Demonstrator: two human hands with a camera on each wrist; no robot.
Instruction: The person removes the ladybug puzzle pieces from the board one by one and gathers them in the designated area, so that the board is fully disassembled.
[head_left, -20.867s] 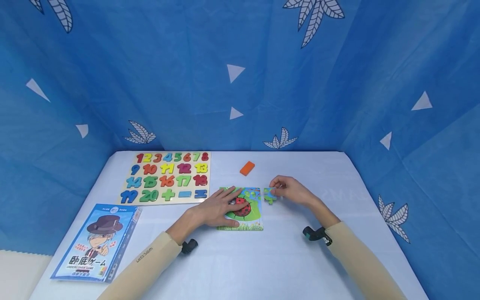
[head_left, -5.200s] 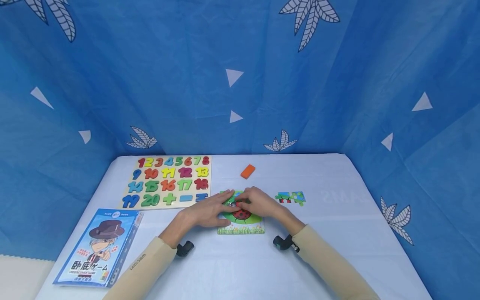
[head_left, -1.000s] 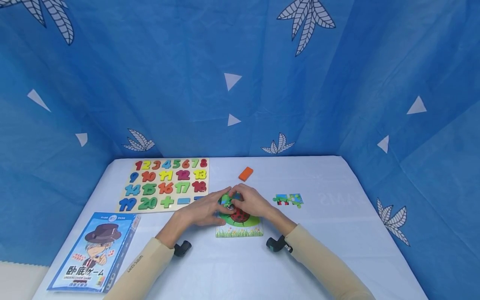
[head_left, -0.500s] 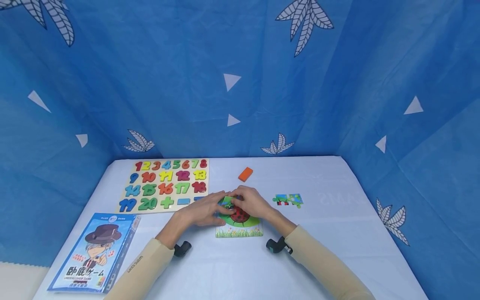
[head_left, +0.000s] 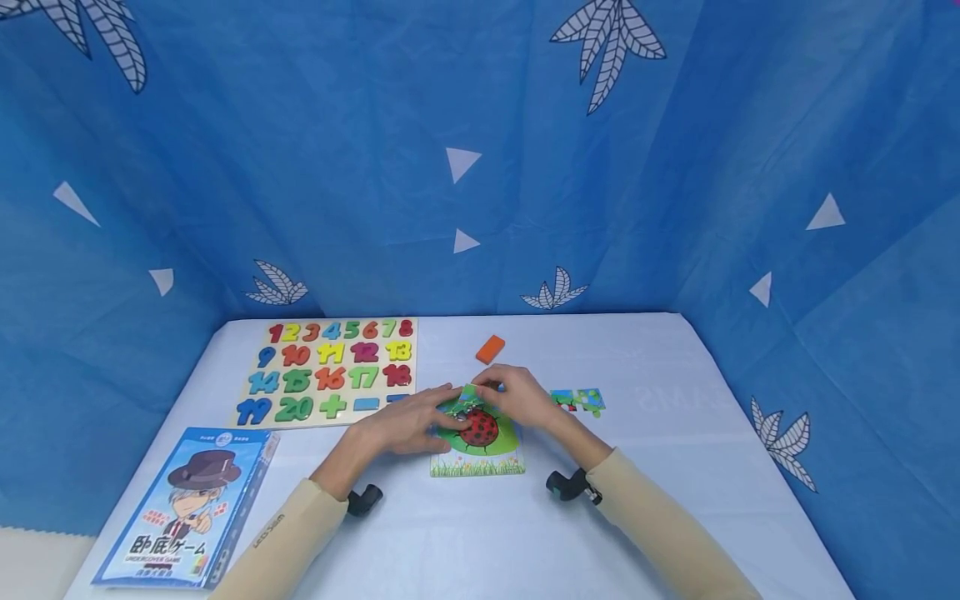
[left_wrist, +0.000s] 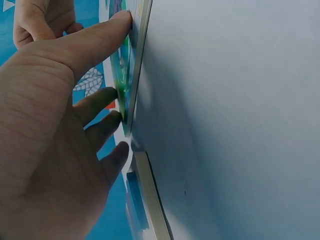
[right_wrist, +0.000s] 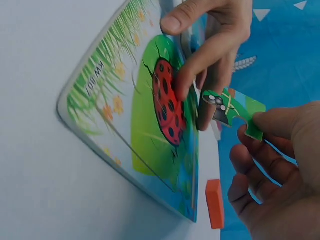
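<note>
A square ladybug jigsaw puzzle (head_left: 477, 466) lies flat on the table in the head view. My left hand (head_left: 411, 422) rests on its left part, fingers extended across the picture; in the left wrist view its thumb (left_wrist: 100, 42) touches the puzzle near the edge. Over the puzzle's upper part, my right hand (head_left: 521, 398) pinches a puzzle piece (right_wrist: 239, 107) between thumb and fingers. The piece is green, with the ladybug's dark head and eyes printed on it, and is held tilted above the puzzle in the right wrist view. Two more puzzle pieces (head_left: 588, 399) lie right of the puzzle.
A wooden number board (head_left: 352, 418) with coloured numerals lies at the back left. In front of it stands a blue game box (head_left: 183, 508). An orange block (head_left: 491, 349) sits behind the puzzle, and blue printed cloth (head_left: 480, 208) rises around the table.
Over the last second my right hand has shifted right and raised the piece from the puzzle's surface, uncovering more of the ladybug. My left hand has stayed in place.
</note>
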